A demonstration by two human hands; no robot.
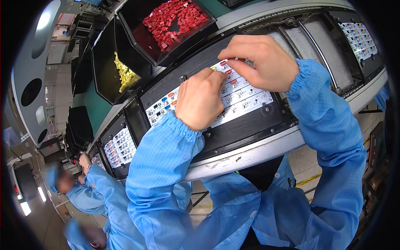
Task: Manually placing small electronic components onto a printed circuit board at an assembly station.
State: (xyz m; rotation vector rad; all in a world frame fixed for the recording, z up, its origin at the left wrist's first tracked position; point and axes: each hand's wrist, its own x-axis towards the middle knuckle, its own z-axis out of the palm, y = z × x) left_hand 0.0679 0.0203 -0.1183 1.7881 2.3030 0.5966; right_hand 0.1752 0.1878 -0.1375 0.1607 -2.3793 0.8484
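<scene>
A white circuit board panel [246, 100], lined with rows of small parts, lies in a black carrier [250, 126] in front of me. My left hand [201, 99] rests over its middle, fingers bent and drawn together at the upper rows; its fingertips are partly hidden. From the right, my right hand [264, 62] reaches over the panel's far edge, thumb and index finger curled toward each other. Just below these fingertips sits a small red component [223, 63], with a yellow one beside it. Whether either hand pinches a part cannot be made out. Orange and blue parts show left of my left hand.
Beyond the carrier stand a black bin of red components [175, 23] and another of yellow components [124, 73]. Further panels sit on the line at left [120, 146] and far right [358, 39]. A metal rail [246, 157] runs along the near side. Two people in blue work at lower left.
</scene>
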